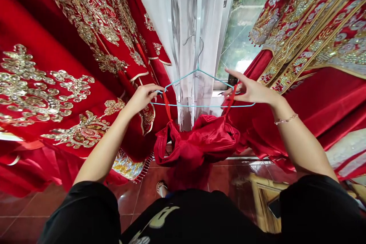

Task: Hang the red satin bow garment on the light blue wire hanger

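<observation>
A light blue wire hanger [187, 105] with a silver hook is held up in front of me. From it a red satin dress [197, 141] hangs by two thin straps. My left hand [145, 95] pinches the hanger's left shoulder, right beside the left strap [167, 107]. My right hand [248, 88] is at the other shoulder, thumb and fingers closed around the right strap [231, 99] and the wire there. The hook stands free of any rail in this view. The lower part of the dress drops out of sight behind my black shirt.
Red garments with gold and silver beading hang on the left [68, 95] and right [314, 42]. White curtains [211, 15] and a window [246, 19] are ahead. A bamboo stool [259, 198] with a phone [274, 207] on it stands at lower right, on red floor tiles [128, 194].
</observation>
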Available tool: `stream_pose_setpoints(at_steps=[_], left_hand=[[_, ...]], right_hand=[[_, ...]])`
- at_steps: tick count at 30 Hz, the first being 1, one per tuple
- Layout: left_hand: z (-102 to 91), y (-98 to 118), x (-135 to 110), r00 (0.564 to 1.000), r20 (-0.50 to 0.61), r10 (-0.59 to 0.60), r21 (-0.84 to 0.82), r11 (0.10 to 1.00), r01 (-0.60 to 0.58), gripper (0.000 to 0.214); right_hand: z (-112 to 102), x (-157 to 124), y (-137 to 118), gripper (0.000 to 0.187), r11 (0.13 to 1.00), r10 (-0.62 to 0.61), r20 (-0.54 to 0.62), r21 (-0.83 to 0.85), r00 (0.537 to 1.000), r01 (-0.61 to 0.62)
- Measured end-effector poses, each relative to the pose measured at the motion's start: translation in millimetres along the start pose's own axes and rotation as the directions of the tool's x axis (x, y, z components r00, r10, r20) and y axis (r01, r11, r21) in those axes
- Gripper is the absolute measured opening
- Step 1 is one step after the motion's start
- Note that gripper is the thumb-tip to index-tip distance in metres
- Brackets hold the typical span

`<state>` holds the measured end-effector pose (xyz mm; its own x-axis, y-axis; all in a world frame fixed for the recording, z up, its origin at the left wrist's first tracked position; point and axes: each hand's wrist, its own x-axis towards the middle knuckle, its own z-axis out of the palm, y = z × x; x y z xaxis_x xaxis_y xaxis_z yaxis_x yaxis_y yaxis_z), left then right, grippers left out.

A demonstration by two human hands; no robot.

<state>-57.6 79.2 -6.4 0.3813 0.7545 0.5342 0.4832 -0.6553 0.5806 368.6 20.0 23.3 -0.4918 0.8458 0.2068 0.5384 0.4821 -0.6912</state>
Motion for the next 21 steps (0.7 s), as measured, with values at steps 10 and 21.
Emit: stream_pose_setpoints(at_steps=[10, 21], left_hand=[[62.9, 2.7, -132.8, 0.969, -0.238, -0.060, 0.104, 0.991, 0.087, 0.036], [63.0, -7.4, -202.7, 0.884, 0.339, -0.322, -0.003, 0.939, 0.343, 0.027]], right_hand=[[21.7, -17.5, -12.7, 0.076, 0.932, 0.068, -0.141, -0.343, 0.988, -0.113], [27.7, -36.8, 45.0, 0.040, 0.962, 0.265, -0.387, 0.163, 0.883, -0.217]])
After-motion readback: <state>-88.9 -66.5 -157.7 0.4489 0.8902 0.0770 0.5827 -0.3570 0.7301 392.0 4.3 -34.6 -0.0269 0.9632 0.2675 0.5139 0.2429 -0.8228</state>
